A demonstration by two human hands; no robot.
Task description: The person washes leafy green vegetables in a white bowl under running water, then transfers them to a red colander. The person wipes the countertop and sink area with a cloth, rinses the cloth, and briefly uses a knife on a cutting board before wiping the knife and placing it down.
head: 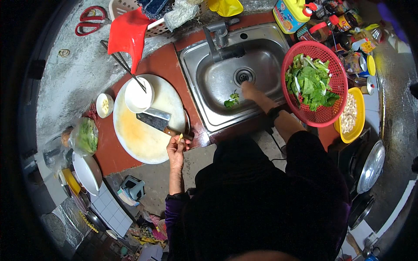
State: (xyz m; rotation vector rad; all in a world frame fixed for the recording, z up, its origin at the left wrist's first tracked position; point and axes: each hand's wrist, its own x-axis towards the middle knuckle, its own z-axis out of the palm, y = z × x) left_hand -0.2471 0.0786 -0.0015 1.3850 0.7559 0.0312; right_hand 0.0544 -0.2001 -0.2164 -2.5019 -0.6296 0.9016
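Note:
Between the fingertips of my left hand (177,150) is a small pale yellow piece of food (181,136), held beside the handle of a cleaver (153,119). The cleaver lies on a round cutting board (143,146), next to a white bowl (138,103) with dark chopsticks (122,65) across it. My right hand (251,91) reaches into the steel sink (209,78) near the drain (244,77); its fingers are blurred, so whether it holds anything is unclear. Green leaf scraps (232,99) lie in the basin. A red colander (341,84) of leafy greens (310,81) stands right of the sink.
Left of the board are a small bowl (109,109) with pale chopped bits and bagged greens (86,137). At right, a yellow tray (358,120) holds diced pale food, below crowded bottles and jars (352,39). Red-handled scissors (93,21) lie near a plastic basket (119,8).

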